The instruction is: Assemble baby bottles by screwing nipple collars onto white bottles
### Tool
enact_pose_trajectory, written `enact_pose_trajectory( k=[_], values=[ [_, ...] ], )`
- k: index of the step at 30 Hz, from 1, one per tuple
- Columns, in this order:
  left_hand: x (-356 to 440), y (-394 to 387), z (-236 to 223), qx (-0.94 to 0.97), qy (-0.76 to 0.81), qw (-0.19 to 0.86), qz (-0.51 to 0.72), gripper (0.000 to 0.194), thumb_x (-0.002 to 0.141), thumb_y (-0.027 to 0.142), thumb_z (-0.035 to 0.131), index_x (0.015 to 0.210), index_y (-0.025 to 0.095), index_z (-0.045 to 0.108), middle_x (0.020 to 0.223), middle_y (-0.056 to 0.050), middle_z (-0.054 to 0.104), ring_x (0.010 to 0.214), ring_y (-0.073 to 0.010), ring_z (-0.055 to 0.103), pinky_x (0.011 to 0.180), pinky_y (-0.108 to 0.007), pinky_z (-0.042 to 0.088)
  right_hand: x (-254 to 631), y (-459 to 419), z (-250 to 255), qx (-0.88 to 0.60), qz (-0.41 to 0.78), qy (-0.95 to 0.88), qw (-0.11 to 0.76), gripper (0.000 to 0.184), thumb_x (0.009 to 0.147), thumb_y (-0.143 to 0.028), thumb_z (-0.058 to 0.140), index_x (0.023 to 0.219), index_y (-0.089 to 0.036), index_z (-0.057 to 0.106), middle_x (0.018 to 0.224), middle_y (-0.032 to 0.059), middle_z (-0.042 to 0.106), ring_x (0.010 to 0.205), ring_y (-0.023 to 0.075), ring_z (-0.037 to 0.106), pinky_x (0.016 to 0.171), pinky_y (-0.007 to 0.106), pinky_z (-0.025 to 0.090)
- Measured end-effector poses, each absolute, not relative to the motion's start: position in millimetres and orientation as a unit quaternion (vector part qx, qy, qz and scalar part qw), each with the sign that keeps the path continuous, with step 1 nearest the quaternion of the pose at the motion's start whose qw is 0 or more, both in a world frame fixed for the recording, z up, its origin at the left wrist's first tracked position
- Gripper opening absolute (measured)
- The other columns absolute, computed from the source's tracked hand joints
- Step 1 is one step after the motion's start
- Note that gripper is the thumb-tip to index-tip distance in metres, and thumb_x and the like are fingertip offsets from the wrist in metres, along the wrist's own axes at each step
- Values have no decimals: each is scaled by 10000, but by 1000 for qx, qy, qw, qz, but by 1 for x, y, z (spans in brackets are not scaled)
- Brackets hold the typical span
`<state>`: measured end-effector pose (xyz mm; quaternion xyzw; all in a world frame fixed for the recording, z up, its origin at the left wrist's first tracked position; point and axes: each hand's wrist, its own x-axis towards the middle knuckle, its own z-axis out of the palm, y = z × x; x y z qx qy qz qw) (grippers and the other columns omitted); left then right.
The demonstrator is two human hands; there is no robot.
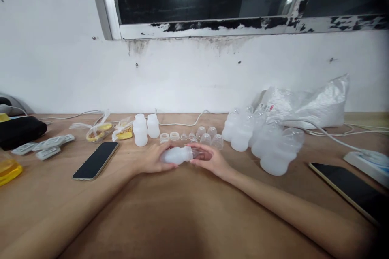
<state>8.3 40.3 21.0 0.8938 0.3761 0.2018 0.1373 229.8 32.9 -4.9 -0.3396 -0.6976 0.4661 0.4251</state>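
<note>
A frosted white baby bottle [176, 156] lies sideways between my hands above the table. My left hand [153, 158] wraps round its body at the base end. My right hand [211, 158] grips the other end, around the collar and the clear nipple [197, 153]. Just behind my hands are white collar rings [174, 136], small clear nipples [183, 136] and several clear dome caps [212, 131]. Two open white bottle bodies [140, 130] stand upright behind my left hand. Several capped bottles [241, 131] stand in a group to the right.
A phone [95, 161] lies at left, near bagged yellow items [124, 129], small white packs [48, 152] and a black pouch [22, 131]. At right are a tablet-like device [349, 188], a white power strip [369, 162] and a silvery plastic bag [306, 103]. A white cable [194, 122] runs along the wall.
</note>
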Motion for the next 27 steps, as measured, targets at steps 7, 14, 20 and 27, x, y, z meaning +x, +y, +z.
enact_pose_trajectory(
  k=[7, 14, 20, 27],
  values=[
    [10, 44, 27, 872, 375, 236, 207, 464, 627, 385, 628, 1038, 199, 521, 959, -37, 582, 849, -190, 540, 732, -287, 410, 232, 30, 0, -316, 385, -767, 405, 384, 686, -246, 601, 1067, -272, 561, 1155, 23, 513, 1055, 180, 472, 807, 335, 453],
    [13, 40, 33, 891, 360, 206, 185, 479, 648, 423, 607, 1063, 210, 503, 954, -40, 583, 833, -194, 548, 666, -257, 404, 230, 33, -1, -387, 407, -729, 392, 309, 659, -345, 624, 911, -169, 598, 827, 49, 634, 714, 148, 588, 621, 272, 472],
    [13, 34, 23, 921, 360, -5, 148, 463, 742, 472, 482, 1104, 185, 464, 792, -65, 599, 663, -196, 566, 576, -256, 378, 226, 31, 3, -426, 443, -719, 325, 336, 752, -445, 485, 686, -123, 555, 471, 7, 543, 347, 60, 403, 343, 175, 279],
    [10, 41, 4, 929, 318, -15, 190, 481, 748, 472, 478, 1132, 185, 442, 1021, -94, 559, 812, -198, 560, 649, -260, 405, 221, 29, 6, -458, 457, -708, 282, 439, 750, -528, 436, 644, -117, 550, 444, 13, 538, 286, 34, 337, 313, 166, 198]
  ],
)
